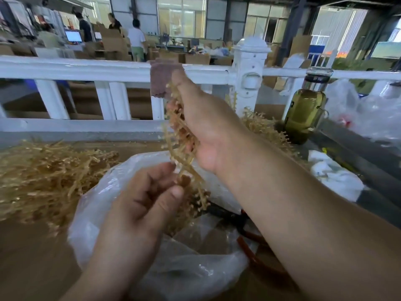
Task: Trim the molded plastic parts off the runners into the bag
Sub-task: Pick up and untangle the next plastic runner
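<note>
So, clear crinkled plastic bag (195, 274): open at lower centre, beneath both hands; a part flicked sideways could miss it.
Left hand (147, 205): thumb and fingers pinch a small brown moulded part (184, 181) at the bundle's lower end; a jerk may tear it.
Red-handled cutters (238, 224): idle on the bag, lower right.
Right hand (204, 127): clenched round tan branched plastic runners (173, 135), mid-frame; slack grip drops them.

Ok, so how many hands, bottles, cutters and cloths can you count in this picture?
Hands: 2, the left hand and the right hand, both holding the runner bunch
Bottles: 1, a glass bottle
Cutters: 1, red-handled cutters
Cloths: 1, a cloth on the rail
Total: 5
</note>
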Motion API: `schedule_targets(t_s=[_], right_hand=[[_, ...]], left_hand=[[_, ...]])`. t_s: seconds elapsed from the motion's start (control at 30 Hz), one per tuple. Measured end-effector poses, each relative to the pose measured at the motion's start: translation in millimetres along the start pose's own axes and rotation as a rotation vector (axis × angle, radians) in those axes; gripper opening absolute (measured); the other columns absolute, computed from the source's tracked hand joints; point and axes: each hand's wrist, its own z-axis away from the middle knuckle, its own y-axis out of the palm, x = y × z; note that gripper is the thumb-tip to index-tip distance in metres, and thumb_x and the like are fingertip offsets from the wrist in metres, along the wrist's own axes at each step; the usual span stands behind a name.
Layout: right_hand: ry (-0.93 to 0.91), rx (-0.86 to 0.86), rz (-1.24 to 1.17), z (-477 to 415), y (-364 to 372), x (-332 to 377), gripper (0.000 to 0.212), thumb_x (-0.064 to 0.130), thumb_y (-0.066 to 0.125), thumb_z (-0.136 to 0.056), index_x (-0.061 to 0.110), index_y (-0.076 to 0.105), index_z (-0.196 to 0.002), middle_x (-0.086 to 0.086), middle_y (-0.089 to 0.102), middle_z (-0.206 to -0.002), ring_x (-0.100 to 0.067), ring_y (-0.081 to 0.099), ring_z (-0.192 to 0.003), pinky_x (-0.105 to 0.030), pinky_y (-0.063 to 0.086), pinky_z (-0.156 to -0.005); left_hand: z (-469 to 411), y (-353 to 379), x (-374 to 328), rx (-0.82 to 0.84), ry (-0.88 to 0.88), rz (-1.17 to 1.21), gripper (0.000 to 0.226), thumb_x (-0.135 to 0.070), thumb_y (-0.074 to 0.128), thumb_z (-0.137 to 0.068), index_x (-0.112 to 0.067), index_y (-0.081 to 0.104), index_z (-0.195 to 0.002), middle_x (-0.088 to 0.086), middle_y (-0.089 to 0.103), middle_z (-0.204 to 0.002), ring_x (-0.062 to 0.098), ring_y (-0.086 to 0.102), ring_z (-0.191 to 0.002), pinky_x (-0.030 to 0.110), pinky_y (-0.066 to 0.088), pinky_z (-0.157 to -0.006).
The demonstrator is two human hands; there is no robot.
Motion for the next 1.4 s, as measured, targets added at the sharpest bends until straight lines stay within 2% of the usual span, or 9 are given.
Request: schedule_targets(t_s=[0.07, 0.27, 0.4, 0.57, 0.73, 0.9, 1.07, 1.3, 1.4], right_hand=[[0.081, 0.03, -0.085, 4, -6, -6, 0.048, 0.066, 0.054, -0.091, 0.021, 0.068, -0.083, 0.004, 0.061, -0.065, -0.015, 0.056, -0.059, -0.03, 0.046, -0.058], [0.153, 0.261, -0.183, 19, -36, -30, 0.066, 0.069, 0.052, -0.088, 0.013, 0.063, -0.121, -0.014, 0.073, -0.105, -0.026, 0.068, -0.084, -0.043, 0.055, -0.08], [0.111, 0.493, -0.165, 41, -45, -46, 0.044, 0.048, 0.061, -0.093, 0.007, 0.07, -0.108, -0.011, 0.066, -0.082, -0.027, 0.06, -0.073, -0.042, 0.053, -0.07], [0.0, 0.424, -0.141, 52, -49, -52, 0.037, 0.039, 0.064, -0.094, 0.004, 0.074, -0.1, -0.017, 0.064, -0.079, -0.036, 0.058, -0.072, -0.042, 0.056, -0.074], [-0.047, 0.272, -0.037, 56, -47, -65, 0.021, 0.039, 0.067, -0.082, 0.027, 0.078, -0.095, -0.007, 0.077, -0.09, -0.032, 0.074, -0.089, -0.061, 0.053, -0.093], [-0.208, 0.193, 0.325, 69, -49, -76, 0.043, 0.065, 0.063, -0.071, 0.045, 0.068, -0.109, 0.024, 0.07, -0.106, 0.004, 0.067, -0.098, -0.031, 0.053, -0.087], [-0.445, 0.178, 0.61, 72, -47, -86, 0.031, 0.053, 0.066, -0.088, 0.034, 0.068, -0.112, 0.018, 0.062, -0.107, -0.002, 0.058, -0.108, -0.018, 0.046, -0.085], [-0.572, -0.057, 0.41, 74, -43, -96, 0.013, 0.038, 0.065, -0.09, 0.031, 0.071, -0.098, 0.019, 0.07, -0.092, 0.002, 0.067, -0.086, -0.009, 0.048, -0.069], [-0.572, -0.111, 0.372, 73, -44, -99, 0.014, 0.038, 0.067, -0.089, 0.027, 0.072, -0.097, 0.019, 0.071, -0.088, 0.003, 0.068, -0.082, -0.005, 0.047, -0.068]], left_hand=[[-2, -4, -1, -0.044, -0.028, 0.117, 0.015, -0.019, 0.078, -0.079, -0.014, 0.078, -0.094, 0.01, 0.079, -0.089, 0.017, 0.077, -0.083, 0.016, 0.056, -0.067], [-6, -9, -13, 0.056, -0.135, 0.444, 0.032, -0.024, 0.066, -0.076, -0.001, 0.076, -0.096, 0.021, 0.071, -0.085, 0.027, 0.069, -0.066, 0.031, 0.058, -0.057], [-3, -7, -14, 0.076, -0.134, 0.465, 0.029, -0.02, 0.065, -0.077, -0.002, 0.075, -0.098, 0.023, 0.071, -0.088, 0.029, 0.07, -0.07, 0.033, 0.059, -0.06], [-3, -7, -18, 0.133, -0.158, 0.436, 0.072, -0.042, 0.095, -0.054, 0.003, 0.072, -0.105, 0.029, 0.07, -0.09, 0.037, 0.071, -0.076, 0.035, 0.059, -0.065], [-3, -6, -18, 0.101, -0.18, 0.372, 0.054, -0.044, 0.101, -0.042, -0.011, 0.073, -0.075, 0.02, 0.069, -0.073, 0.025, 0.069, -0.064, 0.028, 0.058, -0.059], [-2, -7, -17, 0.07, -0.184, 0.252, 0.054, -0.054, 0.098, -0.04, -0.017, 0.073, -0.071, 0.015, 0.069, -0.067, 0.018, 0.068, -0.06, 0.021, 0.056, -0.057], [-1, -12, -20, 0.103, -0.124, 0.022, 0.033, -0.05, 0.077, -0.062, -0.017, 0.072, -0.068, 0.009, 0.068, -0.063, 0.013, 0.064, -0.058, 0.016, 0.051, -0.054], [-5, -20, -21, 0.288, -0.24, 0.088, 0.057, -0.05, 0.098, -0.042, -0.012, 0.075, -0.078, 0.015, 0.063, -0.067, 0.019, 0.059, -0.054, 0.02, 0.049, -0.048], [-4, -19, -21, 0.219, -0.223, 0.062, 0.039, -0.033, 0.095, -0.049, -0.013, 0.077, -0.078, 0.017, 0.067, -0.07, 0.017, 0.062, -0.06, 0.018, 0.05, -0.053]])
